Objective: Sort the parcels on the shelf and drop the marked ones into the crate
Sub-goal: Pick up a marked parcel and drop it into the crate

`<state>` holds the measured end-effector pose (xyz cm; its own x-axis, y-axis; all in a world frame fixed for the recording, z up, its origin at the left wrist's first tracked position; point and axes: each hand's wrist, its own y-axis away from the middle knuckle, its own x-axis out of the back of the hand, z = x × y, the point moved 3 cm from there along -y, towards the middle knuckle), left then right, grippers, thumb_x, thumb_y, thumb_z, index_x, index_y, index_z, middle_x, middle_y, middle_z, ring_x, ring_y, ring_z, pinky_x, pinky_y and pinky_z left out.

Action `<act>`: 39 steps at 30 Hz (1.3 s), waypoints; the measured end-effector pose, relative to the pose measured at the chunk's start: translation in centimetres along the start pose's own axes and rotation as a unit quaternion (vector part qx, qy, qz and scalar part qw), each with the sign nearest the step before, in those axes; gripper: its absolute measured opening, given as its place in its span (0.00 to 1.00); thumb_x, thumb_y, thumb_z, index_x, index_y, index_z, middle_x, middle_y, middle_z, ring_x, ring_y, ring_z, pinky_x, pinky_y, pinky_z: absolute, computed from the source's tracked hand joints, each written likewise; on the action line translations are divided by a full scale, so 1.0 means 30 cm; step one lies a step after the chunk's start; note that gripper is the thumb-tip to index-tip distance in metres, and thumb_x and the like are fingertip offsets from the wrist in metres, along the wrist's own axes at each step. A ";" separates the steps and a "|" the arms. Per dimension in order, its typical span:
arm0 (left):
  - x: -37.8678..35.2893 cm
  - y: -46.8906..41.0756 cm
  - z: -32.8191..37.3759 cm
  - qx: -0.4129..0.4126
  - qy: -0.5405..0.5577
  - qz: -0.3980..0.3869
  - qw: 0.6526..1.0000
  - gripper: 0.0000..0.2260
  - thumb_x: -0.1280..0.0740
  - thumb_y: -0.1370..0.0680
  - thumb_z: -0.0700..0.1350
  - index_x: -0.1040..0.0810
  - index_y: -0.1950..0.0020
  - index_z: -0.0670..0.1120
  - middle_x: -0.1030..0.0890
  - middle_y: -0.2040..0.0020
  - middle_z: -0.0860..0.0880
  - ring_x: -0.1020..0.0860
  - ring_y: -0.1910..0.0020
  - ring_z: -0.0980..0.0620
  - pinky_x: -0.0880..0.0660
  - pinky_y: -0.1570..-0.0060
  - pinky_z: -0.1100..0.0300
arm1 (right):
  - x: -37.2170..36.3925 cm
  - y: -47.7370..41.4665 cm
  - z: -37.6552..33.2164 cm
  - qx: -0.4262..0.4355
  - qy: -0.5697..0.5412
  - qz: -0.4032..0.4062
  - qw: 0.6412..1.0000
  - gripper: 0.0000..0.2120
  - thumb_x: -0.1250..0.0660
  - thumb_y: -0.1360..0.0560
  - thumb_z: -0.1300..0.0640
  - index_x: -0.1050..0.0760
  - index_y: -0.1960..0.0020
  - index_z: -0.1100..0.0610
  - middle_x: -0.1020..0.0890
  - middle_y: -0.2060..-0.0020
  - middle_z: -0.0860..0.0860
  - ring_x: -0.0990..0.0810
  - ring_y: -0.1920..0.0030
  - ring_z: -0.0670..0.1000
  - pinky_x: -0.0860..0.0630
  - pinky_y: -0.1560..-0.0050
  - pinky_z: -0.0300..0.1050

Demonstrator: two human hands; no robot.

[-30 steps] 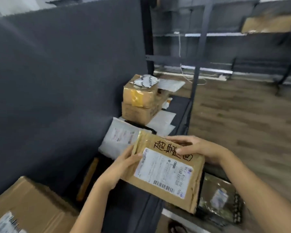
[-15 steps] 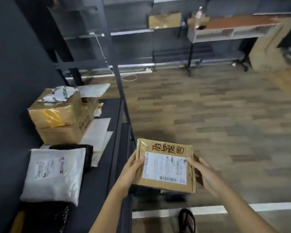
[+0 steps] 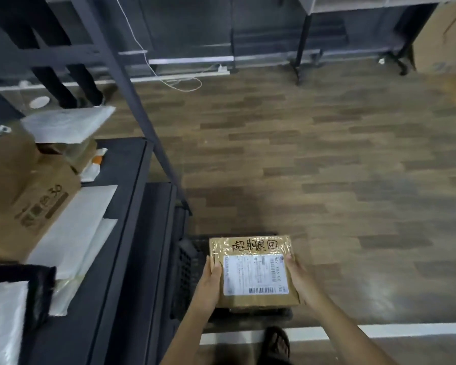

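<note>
The wooden floor point(image 3: 327, 159) filled most of my view, with the dark shelf point(image 3: 121, 233) running along my left. On the shelf sat a big cardboard box point(image 3: 29, 196), white mailer bags point(image 3: 82, 222) lying flat beside it, and another white bag point(image 3: 3, 320) nearest me. Just beside the shelf, on the floor, stood a black crate point(image 3: 187, 264) with a gridded wall; most of it was hidden under what I held. That was the marked parcel point(image 3: 253, 272), a flat brown cardboard packet wrapped in glossy clear tape, with black handwritten characters across its top edge and a white shipping label with a barcode below them. I held it level directly above the crate. My left hand point(image 3: 211, 283) clasped its left edge, thumb on top, and my right hand point(image 3: 303, 280) gripped the right edge likewise. My sandalled foot point(image 3: 277, 343) showed below.
</note>
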<state>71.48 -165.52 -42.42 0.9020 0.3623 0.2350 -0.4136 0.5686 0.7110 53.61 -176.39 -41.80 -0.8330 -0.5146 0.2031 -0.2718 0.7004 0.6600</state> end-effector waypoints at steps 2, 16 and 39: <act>-0.043 -0.096 -0.014 0.015 -0.032 0.009 0.999 0.27 0.51 0.21 0.63 0.43 0.23 0.56 0.34 0.25 0.51 0.34 0.28 0.47 0.39 0.28 0.46 | -0.017 -0.112 0.054 -0.040 0.009 0.000 0.999 0.21 0.51 0.19 0.43 0.34 0.31 0.51 0.23 0.40 0.48 0.27 0.35 0.55 0.35 0.31 0.52; -0.337 -1.034 -0.643 0.065 -0.138 0.033 0.988 0.22 0.52 0.17 0.51 0.42 0.23 0.46 0.32 0.28 0.42 0.30 0.32 0.44 0.35 0.46 0.60 | -0.231 -0.982 0.787 -0.142 0.098 0.041 0.984 0.12 0.47 0.18 0.58 0.33 0.37 0.56 0.20 0.53 0.55 0.22 0.60 0.51 0.29 0.64 0.39; -0.418 -1.404 -0.602 0.043 -0.165 0.050 0.984 0.27 0.53 0.17 0.54 0.58 0.21 0.48 0.50 0.21 0.43 0.41 0.25 0.41 0.39 0.31 0.51 | -0.227 -1.340 0.721 0.000 0.217 0.104 0.971 0.30 0.46 0.23 0.69 0.49 0.23 0.56 0.34 0.29 0.57 0.28 0.34 0.59 0.26 0.40 0.53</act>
<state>75.34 -180.67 -87.29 0.8548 0.1449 0.4983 -0.5023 0.4725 0.7242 59.79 -190.34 -85.36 -0.5878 -0.5225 0.6177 -0.1205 0.8115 0.5718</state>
